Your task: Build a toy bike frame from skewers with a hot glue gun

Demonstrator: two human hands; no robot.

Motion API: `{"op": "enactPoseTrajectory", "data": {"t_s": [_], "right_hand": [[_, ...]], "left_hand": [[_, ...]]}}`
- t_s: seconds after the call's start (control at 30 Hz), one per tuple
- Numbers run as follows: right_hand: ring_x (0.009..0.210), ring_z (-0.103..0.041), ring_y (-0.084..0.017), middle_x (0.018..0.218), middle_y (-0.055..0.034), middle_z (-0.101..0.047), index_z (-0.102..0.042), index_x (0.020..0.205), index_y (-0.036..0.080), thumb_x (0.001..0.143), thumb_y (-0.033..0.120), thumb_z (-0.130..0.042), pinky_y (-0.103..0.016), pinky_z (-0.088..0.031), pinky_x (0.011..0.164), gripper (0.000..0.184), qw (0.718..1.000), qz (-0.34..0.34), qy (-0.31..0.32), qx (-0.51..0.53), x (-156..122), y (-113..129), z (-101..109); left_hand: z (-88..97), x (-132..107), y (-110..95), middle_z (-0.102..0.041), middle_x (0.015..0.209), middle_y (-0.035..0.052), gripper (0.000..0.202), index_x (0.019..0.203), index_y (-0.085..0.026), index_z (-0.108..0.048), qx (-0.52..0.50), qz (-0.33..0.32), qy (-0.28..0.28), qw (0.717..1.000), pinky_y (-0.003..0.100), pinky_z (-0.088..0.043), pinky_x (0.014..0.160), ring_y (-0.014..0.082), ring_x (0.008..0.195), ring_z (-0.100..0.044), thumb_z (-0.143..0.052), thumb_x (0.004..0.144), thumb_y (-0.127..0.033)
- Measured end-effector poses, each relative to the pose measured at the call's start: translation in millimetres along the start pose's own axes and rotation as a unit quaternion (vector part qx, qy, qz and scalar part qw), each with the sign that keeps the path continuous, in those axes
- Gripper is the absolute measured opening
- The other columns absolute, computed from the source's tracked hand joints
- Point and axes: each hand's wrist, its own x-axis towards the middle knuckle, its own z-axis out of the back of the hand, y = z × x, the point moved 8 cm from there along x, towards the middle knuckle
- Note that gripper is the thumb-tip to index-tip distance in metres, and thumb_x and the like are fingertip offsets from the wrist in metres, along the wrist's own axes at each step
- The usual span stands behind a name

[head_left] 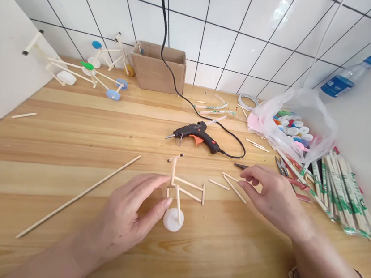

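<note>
A small tricycle model (179,192) made of thin wooden sticks stands in front of me, with a handlebar with dark ends at its top. A white bottle-cap wheel (173,220) is at the near end and a bare cross stick (203,194) at the other. My left hand (129,209) holds the model by its near-end uprights, between thumb and fingers. My right hand (269,194) is over the table with thumb and forefinger apart, close to the end of a short stick (230,176). Behind its fingers pokes a dark pointed tip (241,166); the rest is hidden.
A black glue gun (196,133) lies behind the model, its cord running up the wall. Finished models (89,70) and a cardboard box (160,68) stand at the back. Right are a bag of bottle caps (295,125), scissors (281,166) and wrapped chopsticks (344,190). A long stick (78,196) lies left.
</note>
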Motion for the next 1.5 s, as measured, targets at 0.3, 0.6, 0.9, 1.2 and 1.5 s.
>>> {"op": "enactPoseTrajectory", "data": {"t_s": [0.3, 0.6, 0.9, 1.2, 1.5], "right_hand": [[0.073, -0.06, -0.018, 0.078, -0.0028, -0.064, -0.059, 0.077, 0.02, 0.084, 0.019, -0.051, -0.028, -0.043, 0.065, 0.01, 0.999, 0.0, 0.039, 0.021, -4.3, 3.6, -10.9], [0.074, -0.058, -0.017, 0.078, -0.0028, -0.063, -0.059, 0.078, 0.02, 0.085, 0.019, -0.052, -0.029, -0.043, 0.066, 0.011, 0.999, 0.0, 0.037, 0.021, -3.9, 3.2, -11.2], [0.079, -0.057, -0.018, 0.084, -0.0041, -0.061, -0.059, 0.083, 0.018, 0.085, 0.014, -0.051, -0.029, -0.042, 0.07, 0.009, 0.996, 0.076, 0.048, 0.009, -7.0, 23.7, -30.3], [0.08, -0.056, -0.02, 0.084, -0.0069, -0.06, -0.061, 0.084, 0.016, 0.087, 0.014, -0.05, -0.03, -0.042, 0.069, 0.011, 0.994, 0.097, 0.036, -0.022, -5.9, 31.4, -35.3], [0.073, -0.054, -0.019, 0.078, -0.007, -0.06, -0.06, 0.076, 0.016, 0.089, 0.012, -0.044, -0.029, -0.04, 0.065, 0.02, 0.99, 0.118, 0.041, -0.065, -4.1, 38.8, -36.5]], "left_hand": [[-0.1, -0.6, 2.1, -0.067, 0.103, 0.0062, 0.025, 0.113, -0.017, -0.054, 0.009, 0.001, 0.003, 1.0, 0.029, -0.053, 0.083, 0.0164, 0.093, -0.064, -0.056, 0.088, -0.021], [0.0, -0.6, 1.6, -0.067, 0.102, 0.0063, 0.024, 0.112, -0.017, -0.055, 0.017, -0.003, 0.007, 1.0, 0.029, -0.053, 0.083, 0.0164, 0.093, -0.065, -0.055, 0.088, -0.021], [-0.5, -0.6, 1.7, -0.068, 0.103, 0.006, 0.026, 0.113, -0.017, -0.054, 0.019, 0.003, 0.007, 1.0, 0.03, -0.054, 0.083, 0.017, 0.092, -0.065, -0.056, 0.088, -0.022], [0.2, 1.1, 2.1, -0.069, 0.102, 0.0049, 0.026, 0.113, -0.02, -0.054, 0.012, 0.01, 0.003, 1.0, 0.031, -0.055, 0.082, 0.018, 0.091, -0.067, -0.056, 0.087, -0.022], [1.2, 0.1, 2.9, -0.069, 0.103, 0.0049, 0.027, 0.113, -0.021, -0.055, 0.007, 0.011, -0.001, 1.0, 0.032, -0.055, 0.082, 0.0186, 0.091, -0.067, -0.057, 0.086, -0.021]]}}
